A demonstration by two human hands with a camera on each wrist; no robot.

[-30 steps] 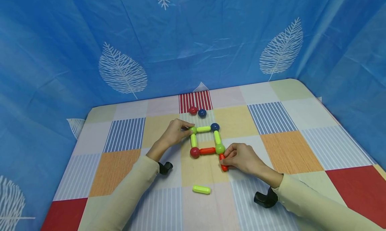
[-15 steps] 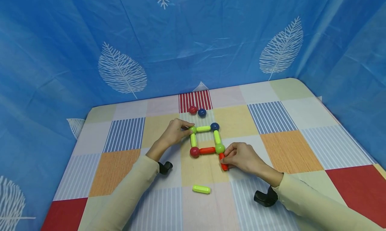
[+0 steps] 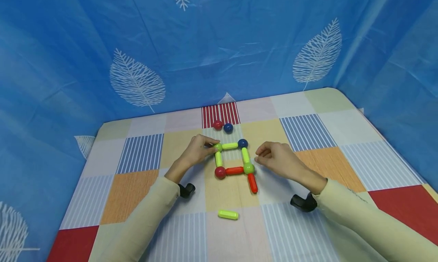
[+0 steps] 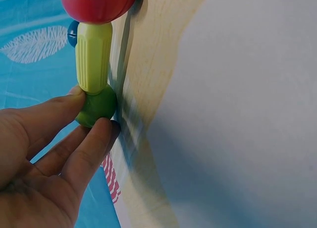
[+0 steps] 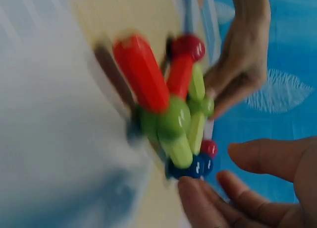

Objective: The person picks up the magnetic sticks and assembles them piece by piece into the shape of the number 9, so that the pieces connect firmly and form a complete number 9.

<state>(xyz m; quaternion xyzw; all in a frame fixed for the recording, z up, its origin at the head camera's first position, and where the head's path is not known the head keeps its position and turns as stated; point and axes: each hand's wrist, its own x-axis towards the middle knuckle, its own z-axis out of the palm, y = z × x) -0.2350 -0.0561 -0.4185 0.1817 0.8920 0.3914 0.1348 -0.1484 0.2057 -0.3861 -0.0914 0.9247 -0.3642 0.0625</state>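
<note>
A four-sided frame of sticks and balls lies on the patchwork cloth. My left hand (image 3: 196, 151) pinches the green ball (image 4: 97, 106) at its far left corner between thumb and fingers. Yellow-green sticks (image 3: 229, 145) run from that ball to a blue ball (image 3: 243, 143) and to a red ball (image 3: 220, 172). One red stick (image 3: 234, 170) joins the red ball to the near right green ball (image 3: 248, 168). From this ball another red stick (image 3: 252, 183) points outward, its outer end bare. Right of the frame, my right hand (image 3: 278, 159) holds nothing, fingers loosely bent.
Beyond the frame sit a loose red ball (image 3: 217, 125) and a loose blue ball (image 3: 228, 128), side by side. A single yellow-green stick (image 3: 227, 215) lies nearer me. Behind the table hangs a blue curtain (image 3: 219, 45) with white leaves.
My right hand has let go of the outward-pointing red stick and moved up and away from me, beside the frame. The left hand keeps its pinch on the green ball.
</note>
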